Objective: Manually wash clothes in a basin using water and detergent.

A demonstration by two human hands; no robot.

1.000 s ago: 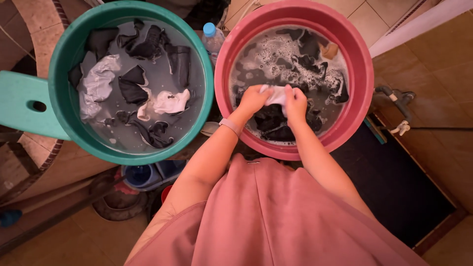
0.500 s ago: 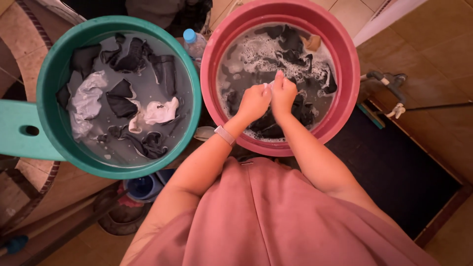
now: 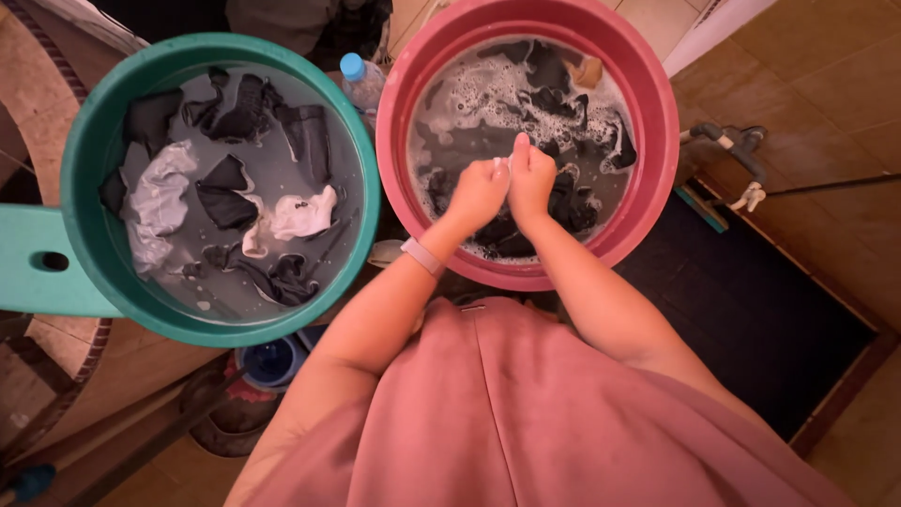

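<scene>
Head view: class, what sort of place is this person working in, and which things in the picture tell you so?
Probably a home wash area for hand laundry. A pink basin holds soapy water and dark clothes, a green basin holds garments soaking in grey water, and a tap sticks out over the tiled floor.

A green tub (image 3: 84, 160) (clothes soaking) beside a plastic bottle (image 3: 360, 82).

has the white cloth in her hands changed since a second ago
Yes. Against the red basin, it was spread between both hands; now the left hand and right hand are pressed together over it, so only a sliver of white cloth shows.
</scene>
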